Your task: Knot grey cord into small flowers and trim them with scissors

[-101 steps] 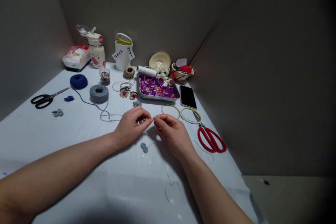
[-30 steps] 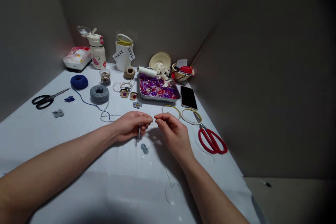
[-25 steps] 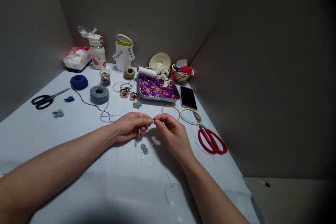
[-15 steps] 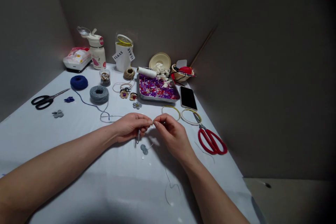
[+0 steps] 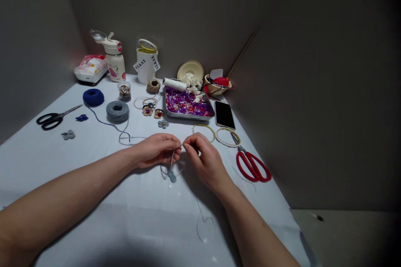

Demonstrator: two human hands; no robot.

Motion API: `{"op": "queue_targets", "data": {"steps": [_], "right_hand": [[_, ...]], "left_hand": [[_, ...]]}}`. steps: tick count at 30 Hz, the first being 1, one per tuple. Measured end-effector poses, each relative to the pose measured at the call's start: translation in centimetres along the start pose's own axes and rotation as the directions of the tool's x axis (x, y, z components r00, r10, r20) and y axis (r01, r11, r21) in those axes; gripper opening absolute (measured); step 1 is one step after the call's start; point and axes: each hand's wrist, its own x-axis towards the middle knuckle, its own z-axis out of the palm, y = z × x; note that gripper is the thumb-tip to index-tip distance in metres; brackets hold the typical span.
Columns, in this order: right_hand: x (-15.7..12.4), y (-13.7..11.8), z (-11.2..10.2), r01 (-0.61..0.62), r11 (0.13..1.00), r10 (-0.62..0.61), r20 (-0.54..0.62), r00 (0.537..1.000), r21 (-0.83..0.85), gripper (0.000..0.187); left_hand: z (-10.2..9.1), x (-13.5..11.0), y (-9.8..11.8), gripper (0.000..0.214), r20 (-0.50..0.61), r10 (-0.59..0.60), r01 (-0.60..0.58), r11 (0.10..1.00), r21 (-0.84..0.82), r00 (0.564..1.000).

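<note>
My left hand (image 5: 156, 150) and my right hand (image 5: 203, 158) meet above the white tablecloth (image 5: 94, 183), fingertips pinching a thin pale thread (image 5: 182, 145) between them. A grey strand (image 5: 172, 159) hangs from my left fingers down to a small grey-blue crocheted flower (image 5: 171, 176). That flower sits just below my hands, with a loop of thread (image 5: 162, 171) at its left. The exact grip on the thread is partly hidden by my fingers.
A metal tray of purple and red beads (image 5: 188, 106) and a phone (image 5: 224, 114) stand ahead, with thin hoops (image 5: 227, 137) before them. Red-handled scissors (image 5: 253, 167) lie right; black scissors (image 5: 53, 119) and yarn balls (image 5: 117, 111) lie left.
The grey strand under my left hand has swung right and reaches the flower. My hands have shifted slightly, and the flower now shows a thread loop beside it.
</note>
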Motion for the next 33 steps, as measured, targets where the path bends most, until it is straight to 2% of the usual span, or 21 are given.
{"op": "queue_targets", "data": {"steps": [3, 9, 14, 25, 33], "right_hand": [[0.01, 0.03, -0.03, 0.027, 0.999, -0.027, 0.016, 1.000, -0.027, 0.011], [0.09, 0.15, -0.18, 0.096, 0.990, -0.093, 0.036, 0.995, -0.102, 0.011], [0.03, 0.02, -0.10, 0.137, 0.982, -0.129, 0.061, 0.990, -0.131, 0.011], [-0.04, -0.52, -0.19, 0.165, 0.963, -0.146, 0.099, 0.984, -0.212, 0.014], [-0.10, -0.40, 0.12, 0.083, 0.993, -0.084, 0.003, 0.997, -0.083, 0.012]], "left_hand": [[0.08, -0.10, 0.22, 0.013, 0.008, -0.020, 0.019, 1.000, 0.008, 1.000], [-0.42, -0.17, 0.89, 0.017, -0.120, -0.020, 0.044, 0.978, 0.202, 0.993], [-0.92, -0.01, 0.84, 0.016, -0.142, -0.035, 0.072, 0.963, 0.261, 0.989], [-0.64, 0.02, 0.61, 0.019, -0.128, -0.078, 0.096, 0.985, 0.146, 0.989], [-0.58, 0.10, 0.57, 0.022, -0.109, -0.094, 0.099, 0.994, 0.042, 0.990]]}}
